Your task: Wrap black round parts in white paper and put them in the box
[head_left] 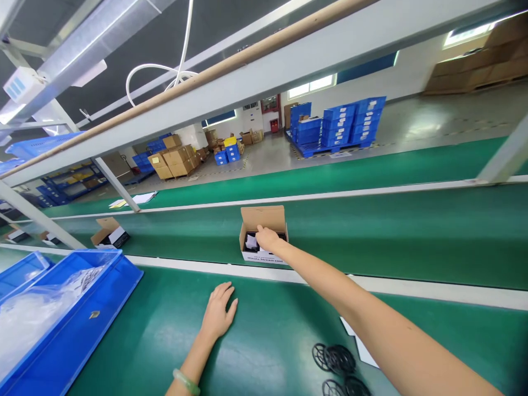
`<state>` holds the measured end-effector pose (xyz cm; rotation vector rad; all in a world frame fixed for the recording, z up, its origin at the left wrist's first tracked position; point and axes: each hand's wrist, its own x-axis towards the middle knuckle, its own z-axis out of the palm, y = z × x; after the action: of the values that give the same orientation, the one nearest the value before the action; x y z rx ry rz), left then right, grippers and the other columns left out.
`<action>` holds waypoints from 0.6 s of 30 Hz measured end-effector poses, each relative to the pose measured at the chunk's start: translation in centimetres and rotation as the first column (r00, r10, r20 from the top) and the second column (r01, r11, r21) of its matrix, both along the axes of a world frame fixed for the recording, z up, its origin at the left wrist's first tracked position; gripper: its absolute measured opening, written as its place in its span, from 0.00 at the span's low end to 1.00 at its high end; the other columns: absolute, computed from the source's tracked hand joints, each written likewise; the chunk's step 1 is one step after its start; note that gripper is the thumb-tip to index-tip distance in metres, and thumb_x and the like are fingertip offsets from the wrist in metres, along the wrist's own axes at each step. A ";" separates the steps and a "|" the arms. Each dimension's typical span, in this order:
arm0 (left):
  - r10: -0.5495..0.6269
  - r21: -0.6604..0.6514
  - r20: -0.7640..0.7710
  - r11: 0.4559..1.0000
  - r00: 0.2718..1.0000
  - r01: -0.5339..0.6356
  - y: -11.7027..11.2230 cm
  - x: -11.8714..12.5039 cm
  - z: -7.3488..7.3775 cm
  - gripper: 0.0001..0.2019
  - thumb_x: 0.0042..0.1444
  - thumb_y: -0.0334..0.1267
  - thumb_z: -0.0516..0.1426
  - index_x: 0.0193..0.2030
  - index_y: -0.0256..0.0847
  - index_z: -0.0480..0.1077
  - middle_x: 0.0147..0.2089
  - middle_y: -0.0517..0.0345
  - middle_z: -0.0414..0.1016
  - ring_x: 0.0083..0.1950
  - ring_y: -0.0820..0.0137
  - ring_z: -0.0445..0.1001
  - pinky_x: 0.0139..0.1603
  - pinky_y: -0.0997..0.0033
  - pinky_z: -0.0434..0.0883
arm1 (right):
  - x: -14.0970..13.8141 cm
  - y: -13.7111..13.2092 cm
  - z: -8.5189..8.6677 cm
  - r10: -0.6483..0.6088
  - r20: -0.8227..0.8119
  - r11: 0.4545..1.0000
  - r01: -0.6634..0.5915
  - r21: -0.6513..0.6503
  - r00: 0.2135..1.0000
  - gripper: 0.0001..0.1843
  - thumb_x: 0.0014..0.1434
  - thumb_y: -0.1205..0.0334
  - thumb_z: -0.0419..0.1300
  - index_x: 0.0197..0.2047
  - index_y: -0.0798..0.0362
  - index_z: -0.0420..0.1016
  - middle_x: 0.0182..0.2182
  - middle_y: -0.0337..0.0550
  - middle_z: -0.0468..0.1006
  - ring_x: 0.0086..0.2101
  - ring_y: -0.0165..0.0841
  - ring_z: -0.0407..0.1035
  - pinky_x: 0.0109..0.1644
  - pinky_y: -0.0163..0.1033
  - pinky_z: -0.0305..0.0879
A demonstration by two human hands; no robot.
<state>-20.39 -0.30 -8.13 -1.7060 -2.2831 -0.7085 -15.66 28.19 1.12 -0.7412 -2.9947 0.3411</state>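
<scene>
An open carton [264,257], white outside and brown inside with its lid raised, sits on the green conveyor belt [371,242]. My right hand [268,238] reaches into it from the right, fingers curled down; what they hold, if anything, is hidden. Inside the carton, a small white piece [251,242] and dark contents show beside the hand. My left hand [219,311] rests on the green worktop [264,341], open and holding nothing, fingers stretched out and thumb apart. Several black spoked rings [340,358] lie in a pile at lower right, with white sheets [365,349] partly under my right forearm.
On the left stands a blue bin [94,324] with clear plastic bags [45,313]. Another open carton [110,234] is farther left on the belt. A pale rail [412,287] divides worktop and belt. An overhead beam [247,77] and posts [117,184] frame the far side.
</scene>
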 end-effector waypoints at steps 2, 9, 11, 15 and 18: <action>0.005 0.011 0.005 1.000 1.000 -0.005 0.0 -0.2 -0.1 0.14 0.62 0.38 0.52 0.53 0.40 0.69 0.56 0.44 0.72 0.57 0.56 0.70 0.55 0.47 0.71 | 1.2 0.0 0.8 0.061 0.014 0.997 -0.062 0.052 0.998 0.05 0.61 0.72 0.63 0.42 0.59 0.75 0.49 0.54 0.69 0.48 0.45 0.66 0.53 0.49 0.64; -0.083 0.025 0.242 0.997 0.967 0.080 0.8 4.8 0.9 0.15 0.60 0.40 0.54 0.52 0.41 0.70 0.54 0.44 0.72 0.56 0.55 0.69 0.58 0.44 0.68 | 12.2 -1.5 3.6 0.162 -0.130 0.981 -0.144 0.132 0.978 0.19 0.62 0.79 0.51 0.53 0.55 0.71 0.46 0.52 0.71 0.46 0.43 0.67 0.49 0.42 0.63; -0.221 -0.023 0.323 0.970 0.920 0.241 1.6 7.9 1.6 0.19 0.58 0.40 0.57 0.57 0.42 0.67 0.59 0.44 0.69 0.60 0.55 0.65 0.61 0.45 0.65 | 17.6 -2.3 3.0 0.184 -0.200 0.980 -0.164 0.109 0.963 0.15 0.63 0.74 0.52 0.51 0.55 0.72 0.44 0.50 0.72 0.44 0.43 0.67 0.48 0.43 0.64; -0.366 -0.062 0.310 0.913 0.878 0.402 5.7 11.2 4.0 0.25 0.62 0.42 0.54 0.65 0.43 0.58 0.66 0.46 0.60 0.68 0.56 0.55 0.66 0.47 0.57 | 28.7 -5.1 0.3 0.109 -0.354 0.988 -0.140 -0.063 0.929 0.12 0.64 0.65 0.50 0.45 0.52 0.74 0.40 0.49 0.74 0.41 0.45 0.69 0.45 0.48 0.67; -0.270 -0.077 0.146 0.956 0.952 0.283 11.3 9.9 6.1 0.26 0.65 0.45 0.48 0.66 0.35 0.54 0.67 0.39 0.57 0.69 0.55 0.53 0.68 0.48 0.53 | 35.0 -7.9 -1.8 -0.044 -0.398 0.968 -0.060 -0.244 0.916 0.17 0.66 0.56 0.46 0.46 0.50 0.75 0.42 0.48 0.75 0.41 0.46 0.70 0.44 0.50 0.69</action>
<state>-10.45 11.02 -2.08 -2.1142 -2.2183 -0.7996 19.33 20.31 -0.69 -0.5853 -2.5913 0.7828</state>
